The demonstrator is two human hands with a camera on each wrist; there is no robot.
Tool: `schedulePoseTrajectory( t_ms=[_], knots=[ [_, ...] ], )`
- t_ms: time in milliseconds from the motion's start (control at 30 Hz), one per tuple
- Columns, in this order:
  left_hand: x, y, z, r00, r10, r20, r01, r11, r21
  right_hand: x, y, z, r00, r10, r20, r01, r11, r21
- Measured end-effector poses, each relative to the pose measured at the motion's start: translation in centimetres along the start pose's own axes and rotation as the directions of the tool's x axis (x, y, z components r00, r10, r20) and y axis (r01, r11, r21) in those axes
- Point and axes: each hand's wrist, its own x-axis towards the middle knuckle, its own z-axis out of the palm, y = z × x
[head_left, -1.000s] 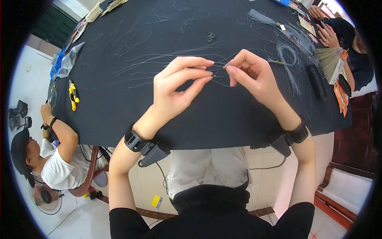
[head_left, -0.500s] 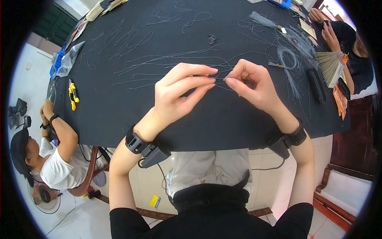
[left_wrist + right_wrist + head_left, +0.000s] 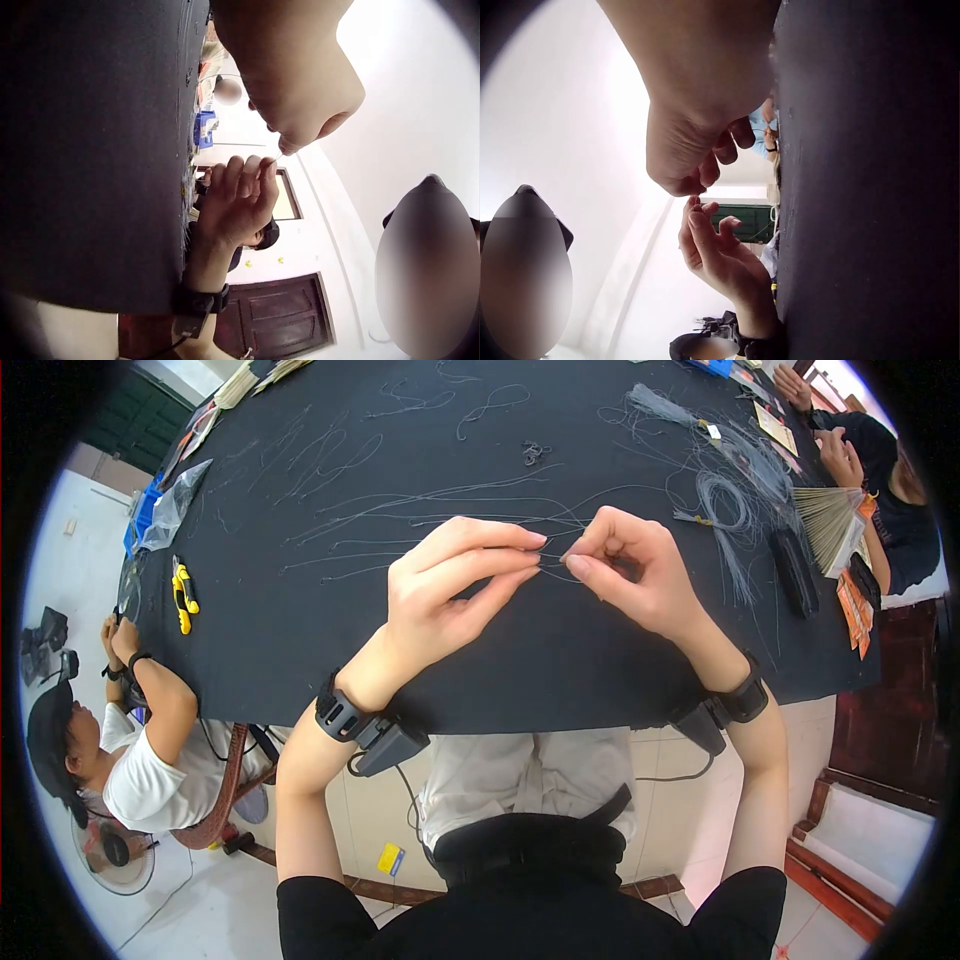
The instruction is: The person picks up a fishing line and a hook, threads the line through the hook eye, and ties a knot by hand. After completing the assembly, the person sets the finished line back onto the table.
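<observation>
Above the black table, the left hand (image 3: 445, 588) pinches thin grey line (image 3: 552, 554) between thumb and fingertips. Just to its right, the right hand (image 3: 640, 572) pinches the same line between thumb and index finger, its other fingers curled. A short gap separates the fingertips. In the left wrist view a fine strand shows between the left hand (image 3: 307, 90) and the right hand (image 3: 236, 202). The right wrist view has the right hand (image 3: 694, 142) above the left hand (image 3: 724, 251), fingertips close together. Whatever small part lies inside the pinches is hidden.
Several looped lines (image 3: 430, 495) lie behind the hands on the black table (image 3: 500, 680). Small dark hooks (image 3: 535, 453) sit farther back. Yellow pliers (image 3: 184, 596) are at left; line bundles (image 3: 725, 500) and a black case (image 3: 794, 574) at right. Other people sit at both sides.
Compared with a second ago, both hands are slightly lower in the head view and the right hand has turned a little. Over the last half second they barely move; both keep their pinch.
</observation>
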Motion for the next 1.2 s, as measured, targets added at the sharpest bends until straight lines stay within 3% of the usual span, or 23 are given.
schedulePoseTrajectory(
  t_ms=[1100, 1200],
  knots=[
    [-0.02, -0.08, 0.11, 1.000, 0.021, 0.012, -0.020, 1.000, -0.012, -0.10, -0.14, -0.08, 1.000, -0.024, 0.012, 0.024, 1.000, -0.015],
    [0.00, 0.31, 0.24, 0.998, -0.058, 0.013, 0.058, 0.997, -0.056, -0.10, -0.18, -0.07, 0.999, -0.034, 0.013, 0.034, 0.999, -0.020]
  ],
)
